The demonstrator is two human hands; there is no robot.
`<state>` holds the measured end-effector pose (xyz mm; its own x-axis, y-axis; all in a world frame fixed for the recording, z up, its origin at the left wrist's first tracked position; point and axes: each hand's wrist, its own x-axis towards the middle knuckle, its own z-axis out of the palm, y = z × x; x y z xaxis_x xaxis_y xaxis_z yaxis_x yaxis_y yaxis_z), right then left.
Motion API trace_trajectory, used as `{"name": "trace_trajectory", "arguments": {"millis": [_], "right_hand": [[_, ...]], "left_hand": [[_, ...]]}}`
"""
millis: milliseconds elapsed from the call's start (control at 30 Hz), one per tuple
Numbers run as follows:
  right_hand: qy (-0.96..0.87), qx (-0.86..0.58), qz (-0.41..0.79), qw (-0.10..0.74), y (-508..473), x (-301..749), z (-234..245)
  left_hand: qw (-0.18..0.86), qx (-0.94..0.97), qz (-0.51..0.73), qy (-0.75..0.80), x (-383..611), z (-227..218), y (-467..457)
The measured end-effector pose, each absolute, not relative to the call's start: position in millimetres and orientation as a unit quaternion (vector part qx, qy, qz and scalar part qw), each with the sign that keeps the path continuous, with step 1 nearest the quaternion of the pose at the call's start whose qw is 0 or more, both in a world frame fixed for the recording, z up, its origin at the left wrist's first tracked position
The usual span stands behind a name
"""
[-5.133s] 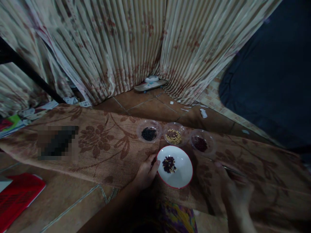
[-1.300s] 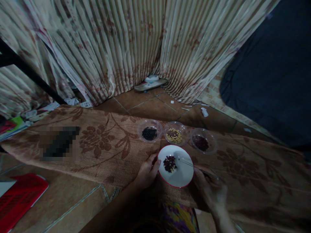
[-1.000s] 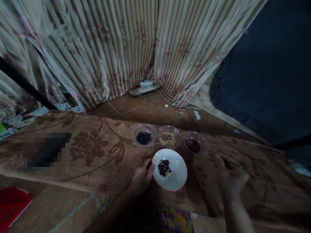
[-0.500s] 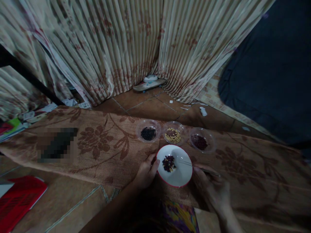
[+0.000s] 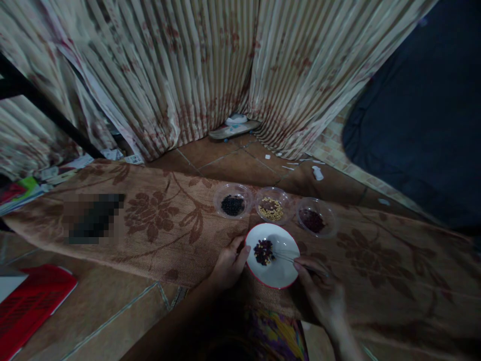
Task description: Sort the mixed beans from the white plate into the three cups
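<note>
A white plate with a red rim [image 5: 282,273] lies on a brown flowered cloth [image 5: 158,225] and carries a small heap of mixed dark beans [image 5: 263,251]. My left hand [image 5: 228,264] grips the plate's left edge. My right hand [image 5: 319,291] pinches thin metal tweezers [image 5: 287,258], whose tips reach into the heap. Behind the plate stand three clear cups in a row: black beans [image 5: 232,204], yellow beans [image 5: 271,208] and dark red beans [image 5: 314,220].
Striped flowered curtains [image 5: 188,75] hang behind, with a sandal [image 5: 233,128] at their foot on the tiled floor. A dark blue cloth [image 5: 424,115] fills the right. A red sheet [image 5: 30,301] lies on the floor at the left. Papers [image 5: 22,188] lie at far left.
My right hand swung out toward the red-bean cup with the tweezers, then came back; the tweezer tips are now in the heap on the plate. My left hand stayed on the plate.
</note>
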<state>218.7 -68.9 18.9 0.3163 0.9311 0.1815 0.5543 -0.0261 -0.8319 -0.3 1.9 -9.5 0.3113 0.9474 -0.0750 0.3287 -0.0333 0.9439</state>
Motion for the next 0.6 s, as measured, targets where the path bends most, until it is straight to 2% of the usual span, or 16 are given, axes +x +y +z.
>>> {"name": "trace_trajectory", "arguments": {"millis": [433, 600], "right_hand": [[-0.53, -0.708, 0.207, 0.418, -69.0, 214.9, 14.5], [-0.512, -0.712, 0.205, 0.434, -69.5, 217.6, 15.5]], "left_hand": [[0.482, 0.647, 0.317, 0.499, -0.6, -8.3, 1.7], [0.484, 0.643, 0.315, 0.503, 0.0, -6.8, 1.5]]}}
